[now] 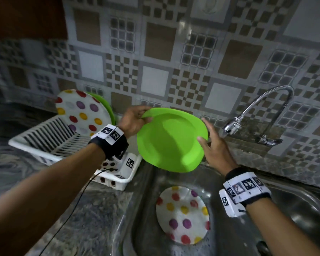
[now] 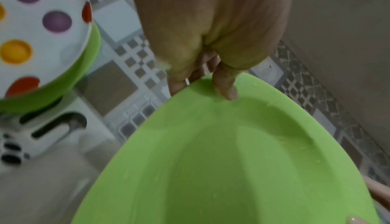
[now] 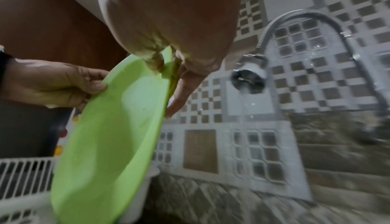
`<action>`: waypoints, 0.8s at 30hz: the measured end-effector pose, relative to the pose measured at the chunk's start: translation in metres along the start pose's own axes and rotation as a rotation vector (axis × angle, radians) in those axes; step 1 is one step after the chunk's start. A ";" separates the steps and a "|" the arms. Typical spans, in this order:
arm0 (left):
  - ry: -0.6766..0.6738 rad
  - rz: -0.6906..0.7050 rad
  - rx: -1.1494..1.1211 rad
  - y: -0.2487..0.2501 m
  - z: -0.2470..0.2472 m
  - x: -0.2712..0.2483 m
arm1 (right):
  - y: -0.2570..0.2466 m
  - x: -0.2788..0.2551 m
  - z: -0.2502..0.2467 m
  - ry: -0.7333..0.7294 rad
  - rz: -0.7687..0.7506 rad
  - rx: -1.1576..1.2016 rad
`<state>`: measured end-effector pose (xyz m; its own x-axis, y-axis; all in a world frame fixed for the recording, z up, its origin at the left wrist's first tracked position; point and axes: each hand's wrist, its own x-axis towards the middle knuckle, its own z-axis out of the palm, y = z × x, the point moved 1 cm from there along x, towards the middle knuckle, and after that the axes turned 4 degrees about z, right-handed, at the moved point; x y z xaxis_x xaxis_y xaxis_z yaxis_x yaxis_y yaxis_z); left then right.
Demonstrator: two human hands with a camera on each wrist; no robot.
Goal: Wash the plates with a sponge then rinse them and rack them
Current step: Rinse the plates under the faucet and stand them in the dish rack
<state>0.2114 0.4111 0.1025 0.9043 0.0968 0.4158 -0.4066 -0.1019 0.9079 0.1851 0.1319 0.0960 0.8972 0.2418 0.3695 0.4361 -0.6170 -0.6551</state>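
Observation:
I hold a green plate (image 1: 171,141) tilted over the left end of the sink, its hollow face towards me. My left hand (image 1: 137,119) pinches its upper left rim, thumb on the face and fingers behind, as the left wrist view shows on the plate (image 2: 221,169). My right hand (image 1: 206,141) takes the right rim between thumb and nearly straight fingers; the right wrist view shows the plate (image 3: 109,136) edge-on. A polka-dot plate (image 1: 182,215) lies flat in the sink (image 1: 266,228). No sponge is in view.
A white dish rack (image 1: 50,143) stands on the counter to the left, holding a polka-dot plate (image 1: 81,111) upright with a green plate (image 1: 107,106) behind it. A flexible chrome tap (image 1: 231,126) curves over the sink from the right; a thin stream seems to fall from it.

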 end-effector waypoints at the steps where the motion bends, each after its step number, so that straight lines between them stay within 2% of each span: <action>1: 0.002 0.029 0.022 0.008 -0.018 0.004 | -0.016 0.009 0.008 0.005 -0.030 0.006; 7: 0.073 0.130 0.212 0.022 -0.148 0.026 | -0.095 0.071 0.087 -0.022 -0.094 0.114; 11: 0.089 0.116 0.294 0.002 -0.228 0.040 | -0.135 0.098 0.154 -0.127 -0.043 0.075; 14: 0.087 0.067 0.313 -0.025 -0.281 0.045 | -0.152 0.114 0.203 -0.137 -0.085 0.022; 19: 0.064 -0.001 0.341 -0.067 -0.341 0.045 | -0.165 0.129 0.272 -0.145 -0.113 -0.006; 24: 0.074 -0.101 0.353 -0.103 -0.372 0.049 | -0.169 0.142 0.313 -0.255 -0.027 -0.100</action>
<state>0.2491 0.7949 0.0490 0.9206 0.1935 0.3391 -0.2340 -0.4217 0.8760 0.2607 0.5051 0.0526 0.8795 0.4320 0.1996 0.4622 -0.6756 -0.5744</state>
